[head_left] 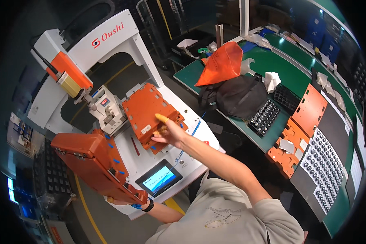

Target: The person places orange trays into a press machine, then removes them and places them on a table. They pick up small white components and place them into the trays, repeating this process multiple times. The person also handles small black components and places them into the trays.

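Observation:
My left hand [118, 201] is closed under the near lower edge of a bulky orange hinged fixture [95, 166], which stands tilted at the left side of the machine. Most of its fingers are hidden beneath the fixture. Yellow finger cots cover fingertips of my right hand [170, 132]. That hand is over the right edge of an orange fixture plate [146, 112] on the white machine bed; the index finger reaches out and the other fingers bend, with gaps between them. Contact with the plate cannot be told for certain. Beside the plate is a pale metal fastening head [110, 112].
A white gantry frame [144, 61] arches behind the plate. A touch screen [160, 179] sits at the bed's front. To the right, a green bench [189, 75] carries an orange bag [221, 65], a black bag [242, 97], trays of round black parts [323, 166] and orange plates [311, 107].

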`<state>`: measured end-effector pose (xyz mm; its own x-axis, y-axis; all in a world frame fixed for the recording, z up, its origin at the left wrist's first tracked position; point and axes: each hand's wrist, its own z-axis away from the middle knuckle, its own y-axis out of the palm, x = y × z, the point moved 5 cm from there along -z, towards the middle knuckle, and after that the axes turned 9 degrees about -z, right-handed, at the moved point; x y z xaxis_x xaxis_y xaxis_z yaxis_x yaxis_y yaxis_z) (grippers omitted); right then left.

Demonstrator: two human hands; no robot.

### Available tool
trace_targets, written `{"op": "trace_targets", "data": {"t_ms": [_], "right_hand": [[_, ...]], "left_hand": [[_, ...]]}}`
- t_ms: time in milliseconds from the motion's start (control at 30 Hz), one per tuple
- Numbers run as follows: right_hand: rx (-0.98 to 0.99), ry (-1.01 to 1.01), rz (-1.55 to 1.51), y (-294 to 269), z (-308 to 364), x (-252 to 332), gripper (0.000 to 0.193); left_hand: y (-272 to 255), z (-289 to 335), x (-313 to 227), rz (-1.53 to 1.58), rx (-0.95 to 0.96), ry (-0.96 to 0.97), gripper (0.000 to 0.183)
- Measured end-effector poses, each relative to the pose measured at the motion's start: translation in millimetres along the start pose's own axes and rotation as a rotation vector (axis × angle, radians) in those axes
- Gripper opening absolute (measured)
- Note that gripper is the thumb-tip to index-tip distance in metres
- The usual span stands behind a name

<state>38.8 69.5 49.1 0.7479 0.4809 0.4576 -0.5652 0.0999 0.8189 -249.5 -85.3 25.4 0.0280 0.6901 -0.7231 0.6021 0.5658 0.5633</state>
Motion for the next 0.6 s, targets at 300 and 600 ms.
{"op": "trace_targets", "data": {"t_ms": [300, 600], "right_hand": [[-0.089, -0.53, 1.084, -30, 40, 23, 0.035], [-0.124, -0.99, 1.33, -167, 106, -58, 0.024]], "left_hand": [[79, 14, -15, 0.931, 1.081, -0.644, 0.067], [115, 68, 25, 1.258, 1.1, -1.365, 0.078]]}}
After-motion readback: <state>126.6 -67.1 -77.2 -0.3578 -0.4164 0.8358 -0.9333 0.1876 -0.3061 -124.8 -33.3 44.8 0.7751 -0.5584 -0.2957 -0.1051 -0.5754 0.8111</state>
